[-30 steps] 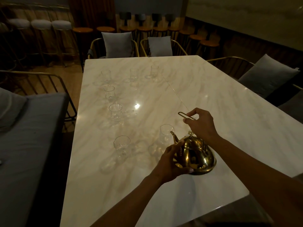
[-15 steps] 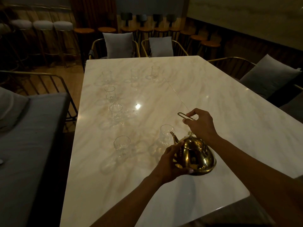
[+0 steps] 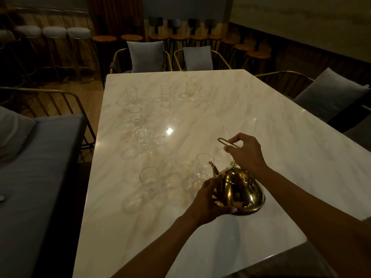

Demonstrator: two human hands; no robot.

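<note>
Dim dining room, cushioned chairs and stools around a long white marble table (image 3: 261, 127).

Task item: a polished brass-coloured metal teapot (image 3: 241, 193) sits toward the near right end of the table, apparently resting on the marble, though base contact is not certain. The left hand (image 3: 208, 199) cups its left flank, fingers curled around the body and thumb low. The right hand (image 3: 247, 153) pinches the thin gold wire handle (image 3: 227, 143), raised above the domed lid (image 3: 233, 175).

Containers: the lid is seated, so the teapot's contents cannot be seen. Seven clear faceted drinking glasses stand upright. The nearest glass (image 3: 203, 166) is just beyond the curved spout (image 3: 213, 167), with the near left glass (image 3: 149, 178) apart from it. The rest run up the left side and across the far end. All appear empty.

Risks, as judged:
- The spout is very close to the nearest glass, so a forward swing could knock it over.
- The pinch on the thin wire is slight, and a full pot could swing or slip.
- The lid is not held and could drop on a steep tilt.
- If the contents are hot, the left palm could be burned.
</note>
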